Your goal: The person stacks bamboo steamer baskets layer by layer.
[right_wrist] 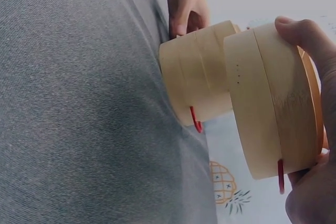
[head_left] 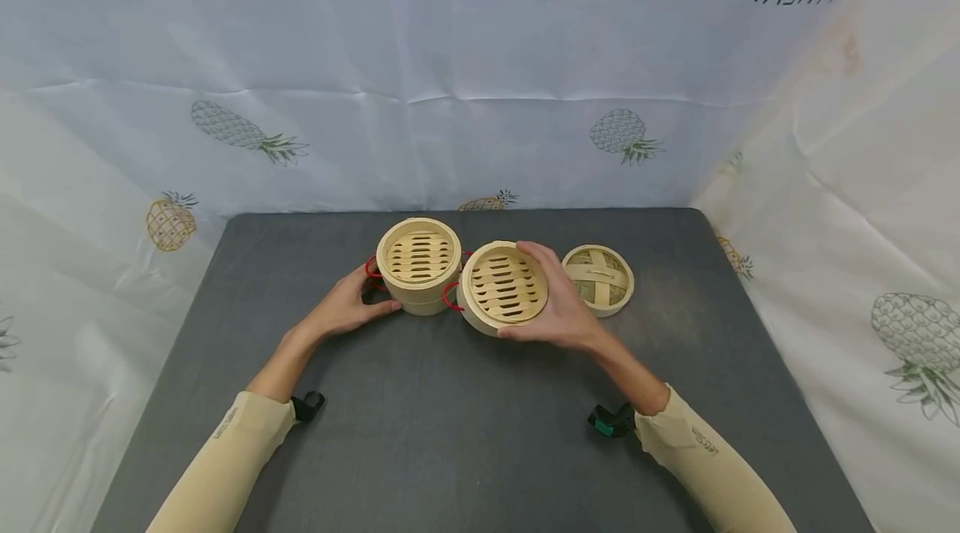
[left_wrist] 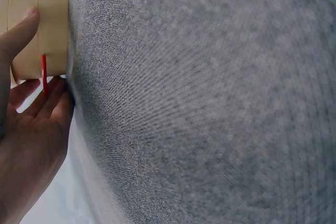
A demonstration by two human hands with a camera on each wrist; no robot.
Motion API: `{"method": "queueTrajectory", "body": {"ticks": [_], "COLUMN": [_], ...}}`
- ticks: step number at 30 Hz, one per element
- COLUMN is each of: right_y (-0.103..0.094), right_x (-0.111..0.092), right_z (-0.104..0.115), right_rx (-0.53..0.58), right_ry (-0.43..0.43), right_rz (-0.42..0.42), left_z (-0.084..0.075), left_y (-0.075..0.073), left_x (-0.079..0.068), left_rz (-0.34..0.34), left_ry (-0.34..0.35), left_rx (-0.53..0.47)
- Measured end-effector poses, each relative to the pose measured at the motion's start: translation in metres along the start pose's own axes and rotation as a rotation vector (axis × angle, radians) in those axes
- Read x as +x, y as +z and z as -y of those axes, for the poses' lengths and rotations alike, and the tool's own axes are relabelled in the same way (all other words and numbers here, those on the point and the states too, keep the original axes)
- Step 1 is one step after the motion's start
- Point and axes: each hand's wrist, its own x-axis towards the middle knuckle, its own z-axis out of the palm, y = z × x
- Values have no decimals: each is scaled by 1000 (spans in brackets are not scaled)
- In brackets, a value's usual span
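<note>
At the back middle of the table stands a round bamboo steamer (head_left: 420, 258) with a slatted floor and red loop handles. My left hand (head_left: 348, 305) holds it from the left side, thumb on the front wall and fingers behind, around a red handle (left_wrist: 44, 72). A second bamboo steamer basket (head_left: 507, 287) is gripped in my right hand (head_left: 561, 308), thumb at the near rim and fingers over the far one. In the right wrist view this basket (right_wrist: 270, 103) is raised off the table and tilted, overlapping the standing steamer (right_wrist: 194, 72).
Right of the held basket lies a woven bamboo lid (head_left: 597, 279) with crossed bands. The dark grey table (head_left: 450, 433) ends at a back edge close behind the steamers. A pineapple-print cloth (head_left: 465, 141) hangs behind and along the sides.
</note>
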Motion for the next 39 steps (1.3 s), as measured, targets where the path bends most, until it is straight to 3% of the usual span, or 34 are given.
{"method": "queueTrajectory", "body": {"ticks": [21, 39], "right_y": [-7, -10], "right_x": [13, 33], "right_z": [22, 33], "right_rx": [2, -13], "right_ry": [-68, -72], "right_rz": [-5, 16], "left_z": [-4, -4], "left_y": [0, 0], "left_x": [1, 1], "left_rz": [2, -3], "left_ry": [-20, -17], "left_rx": [-3, -5]}}
